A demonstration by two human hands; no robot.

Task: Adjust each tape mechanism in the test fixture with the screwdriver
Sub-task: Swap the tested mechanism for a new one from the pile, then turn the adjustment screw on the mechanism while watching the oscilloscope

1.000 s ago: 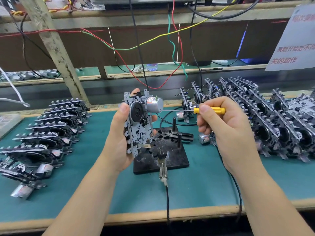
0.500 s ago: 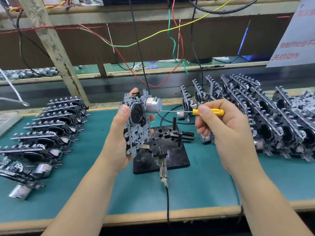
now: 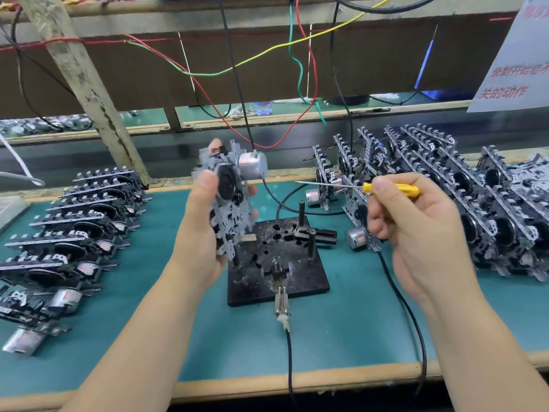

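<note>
In my left hand (image 3: 205,233) I grip one silver perforated metal tape mechanism (image 3: 230,200), held upright on its edge above the left side of the black square test fixture (image 3: 277,263). My thumb lies across its near face and my fingertips wrap round the far edge. A black round wheel shows on that face, and a silver cylindrical motor (image 3: 252,165) sticks out from its upper right corner, with a black wire hanging from it.

My right hand (image 3: 416,230) pinches the yellow-handled screwdriver (image 3: 386,188), the thumb pressing on the handle. Its thin steel shaft points left toward the motor, the tip apart from it.

The fixture sits in the middle of the green worktop (image 3: 350,337), with three black pegs standing on it and a metal probe clip at its near edge on a black cable.

A row of dark tape mechanisms (image 3: 74,233) lies on the left, and a denser batch of upright mechanisms (image 3: 475,209) stands on the right; I cannot count either exactly. Two loose silver motors lie just left of that batch.
</note>
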